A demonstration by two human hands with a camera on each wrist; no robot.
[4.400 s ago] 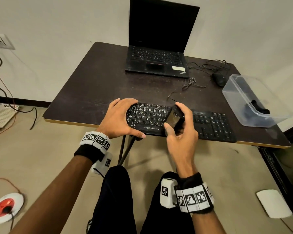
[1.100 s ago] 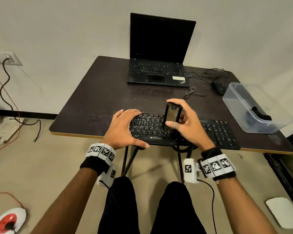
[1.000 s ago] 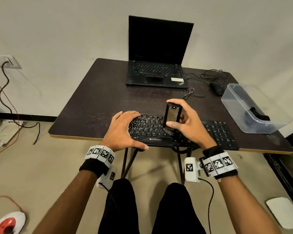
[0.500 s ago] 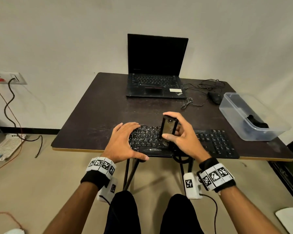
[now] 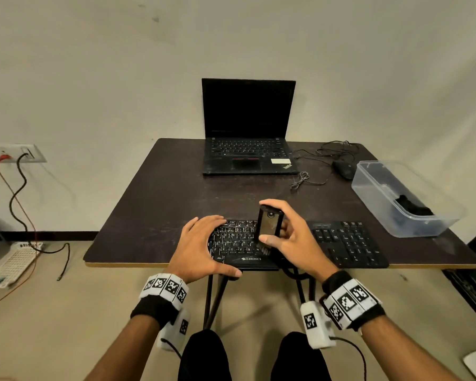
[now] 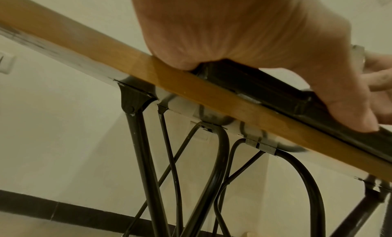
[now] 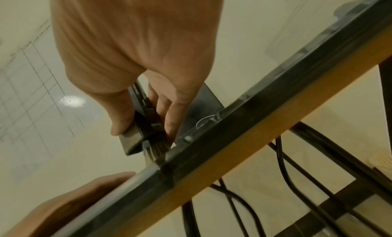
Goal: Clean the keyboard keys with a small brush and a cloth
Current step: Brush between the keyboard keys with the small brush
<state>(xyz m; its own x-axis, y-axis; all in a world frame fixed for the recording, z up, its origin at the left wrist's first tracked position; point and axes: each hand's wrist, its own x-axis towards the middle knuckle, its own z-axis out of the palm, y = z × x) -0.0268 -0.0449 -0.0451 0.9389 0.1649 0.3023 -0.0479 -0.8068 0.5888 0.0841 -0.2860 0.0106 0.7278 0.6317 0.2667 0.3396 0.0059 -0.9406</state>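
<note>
A black keyboard (image 5: 341, 244) lies along the near edge of the dark table (image 5: 176, 193). My right hand (image 5: 291, 237) pinches a small dark brush (image 5: 268, 228) upright between thumb and fingers, its bristles (image 7: 159, 147) down on the middle keys. My left hand (image 5: 201, 247) lies over the keyboard's left end, fingers spread on the keys and the thumb (image 6: 347, 109) hooked over the front edge. A dark cloth (image 5: 411, 206) sits in the clear plastic tub (image 5: 374, 198) at the right.
An open black laptop (image 5: 248, 144) stands at the table's far side. A mouse (image 5: 344, 169) with tangled cables (image 5: 308, 178) lies right of it. Folding metal legs (image 6: 148, 165) run under the table. Wall sockets with hanging cords (image 5: 17, 188) are at the left.
The view has tilted up, so the table sits lower in frame. My right hand has shifted the brush slightly left and nearer over the keys. The left hand keeps its place on the keyboard.
</note>
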